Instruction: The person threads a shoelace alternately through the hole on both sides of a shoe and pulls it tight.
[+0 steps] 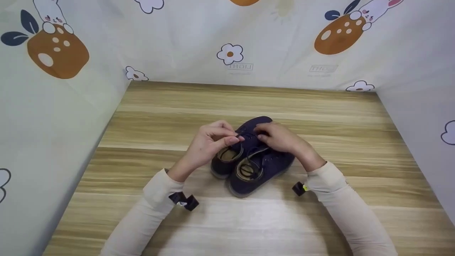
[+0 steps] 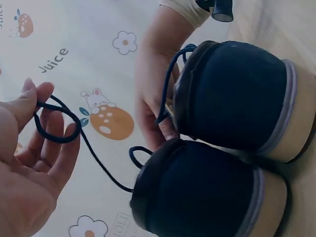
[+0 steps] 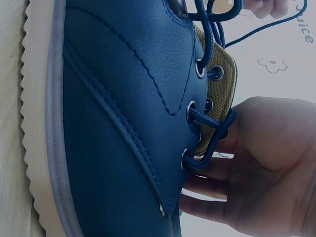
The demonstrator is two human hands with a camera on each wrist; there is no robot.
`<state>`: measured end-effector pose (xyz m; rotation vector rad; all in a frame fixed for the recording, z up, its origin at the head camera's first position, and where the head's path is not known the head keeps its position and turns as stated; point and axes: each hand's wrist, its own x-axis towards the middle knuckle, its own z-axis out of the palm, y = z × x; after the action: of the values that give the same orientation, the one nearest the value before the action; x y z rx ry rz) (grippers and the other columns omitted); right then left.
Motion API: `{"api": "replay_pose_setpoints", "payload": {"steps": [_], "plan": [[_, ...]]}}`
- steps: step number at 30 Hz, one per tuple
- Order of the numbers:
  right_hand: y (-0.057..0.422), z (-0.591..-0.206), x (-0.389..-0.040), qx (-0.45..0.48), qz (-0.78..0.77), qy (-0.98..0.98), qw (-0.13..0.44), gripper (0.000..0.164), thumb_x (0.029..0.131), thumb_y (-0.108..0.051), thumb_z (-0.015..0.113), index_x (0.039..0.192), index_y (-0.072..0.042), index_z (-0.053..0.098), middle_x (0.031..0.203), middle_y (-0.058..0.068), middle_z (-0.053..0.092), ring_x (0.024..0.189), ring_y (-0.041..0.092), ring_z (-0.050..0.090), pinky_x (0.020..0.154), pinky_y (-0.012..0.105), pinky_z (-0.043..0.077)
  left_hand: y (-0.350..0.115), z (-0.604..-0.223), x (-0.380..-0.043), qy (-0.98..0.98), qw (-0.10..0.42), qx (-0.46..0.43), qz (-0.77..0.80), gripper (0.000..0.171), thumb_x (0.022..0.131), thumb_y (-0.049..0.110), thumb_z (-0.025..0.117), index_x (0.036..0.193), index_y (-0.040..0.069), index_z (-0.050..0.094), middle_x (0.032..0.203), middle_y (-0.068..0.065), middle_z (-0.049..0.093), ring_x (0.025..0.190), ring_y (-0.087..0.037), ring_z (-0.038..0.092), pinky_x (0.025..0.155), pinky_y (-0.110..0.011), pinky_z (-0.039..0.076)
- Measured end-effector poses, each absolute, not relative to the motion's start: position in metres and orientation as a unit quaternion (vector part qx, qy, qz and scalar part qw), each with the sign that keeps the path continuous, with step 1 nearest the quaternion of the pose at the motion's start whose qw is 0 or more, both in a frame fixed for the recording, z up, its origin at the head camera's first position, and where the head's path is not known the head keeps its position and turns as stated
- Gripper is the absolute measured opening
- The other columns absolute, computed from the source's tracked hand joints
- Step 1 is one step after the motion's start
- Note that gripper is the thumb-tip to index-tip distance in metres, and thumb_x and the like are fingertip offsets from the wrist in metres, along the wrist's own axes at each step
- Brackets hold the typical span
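Note:
Two navy lace-up shoes stand side by side, heels toward me: a left shoe (image 1: pixel 254 123) and a right shoe (image 1: pixel 279 164). My left hand (image 1: pixel 203 145) pinches a dark blue shoelace (image 2: pixel 79 123) between thumb and forefinger; the lace loops across the other fingers and runs down to the left shoe. Reaching over the right shoe, my right hand (image 1: pixel 281 137) has its fingers at the lacing of the left one. In the right wrist view its palm faces the right shoe's tan tongue (image 3: pixel 224 81) and eyelets, fingertips hidden behind the shoe.
The shoes rest on a wood-grain table (image 1: pixel 153 121). A pale printed cloth (image 1: pixel 192 42) rises behind it and on both sides. Loose lace (image 1: pixel 247 170) from the right shoe lies over its opening. A small black camera (image 1: pixel 299 188) hangs from the right sleeve.

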<state>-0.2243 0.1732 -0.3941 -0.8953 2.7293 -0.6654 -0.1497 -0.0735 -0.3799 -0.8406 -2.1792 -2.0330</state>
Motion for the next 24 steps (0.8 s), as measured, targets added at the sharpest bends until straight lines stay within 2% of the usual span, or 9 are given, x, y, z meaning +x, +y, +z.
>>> {"api": "replay_pose_setpoints", "payload": {"steps": [7,10,15,21,24], "plan": [[0.174,-0.395,-0.225,-0.308,-0.218,0.920,0.104,0.034,0.096,-0.016,0.059,0.127,-0.002,0.063,0.140,0.024,0.056,0.132,0.041,0.052,0.114,0.052,0.037,-0.070,-0.394,-0.161,-0.768,0.058,-0.198,-0.606,0.013,0.080,0.018,0.081,0.089,0.008,0.081,0.082,-0.006,0.074,0.074,-0.007,0.054,0.068,-0.020,0.043],[0.175,-0.395,-0.225,-0.308,-0.216,0.921,0.102,0.035,0.096,-0.018,0.059,0.127,-0.003,0.063,0.141,0.023,0.056,0.132,0.041,0.052,0.115,0.052,0.037,-0.070,-0.399,-0.164,-0.774,0.050,-0.174,-0.607,0.013,0.079,0.016,0.082,0.087,0.006,0.080,0.081,-0.011,0.076,0.069,-0.004,0.055,0.065,-0.020,0.044],[0.174,-0.394,-0.224,-0.307,-0.217,0.921,0.102,0.035,0.096,-0.018,0.060,0.128,-0.003,0.063,0.140,0.022,0.057,0.132,0.041,0.052,0.115,0.052,0.037,-0.069,-0.404,-0.163,-0.799,0.015,-0.150,-0.582,0.013,0.081,0.011,0.080,0.089,0.002,0.076,0.086,-0.014,0.076,0.067,-0.008,0.065,0.063,-0.018,0.052],[0.175,-0.394,-0.225,-0.308,-0.221,0.919,0.105,0.037,0.096,-0.018,0.059,0.130,-0.003,0.062,0.138,0.020,0.060,0.130,0.039,0.054,0.114,0.051,0.038,-0.066,-0.399,-0.156,-0.899,0.063,-0.194,-0.388,0.007,0.085,0.012,0.075,0.087,0.005,0.074,0.084,-0.006,0.076,0.074,-0.015,0.069,0.069,-0.027,0.057],[0.175,-0.395,-0.226,-0.313,-0.223,0.917,0.103,0.037,0.096,-0.018,0.060,0.129,-0.001,0.062,0.136,0.020,0.061,0.129,0.038,0.055,0.114,0.051,0.039,-0.064,-0.396,-0.152,-0.920,0.065,-0.214,-0.322,0.004,0.086,0.011,0.074,0.083,0.008,0.076,0.081,-0.002,0.075,0.075,-0.014,0.067,0.070,-0.032,0.057]]}}
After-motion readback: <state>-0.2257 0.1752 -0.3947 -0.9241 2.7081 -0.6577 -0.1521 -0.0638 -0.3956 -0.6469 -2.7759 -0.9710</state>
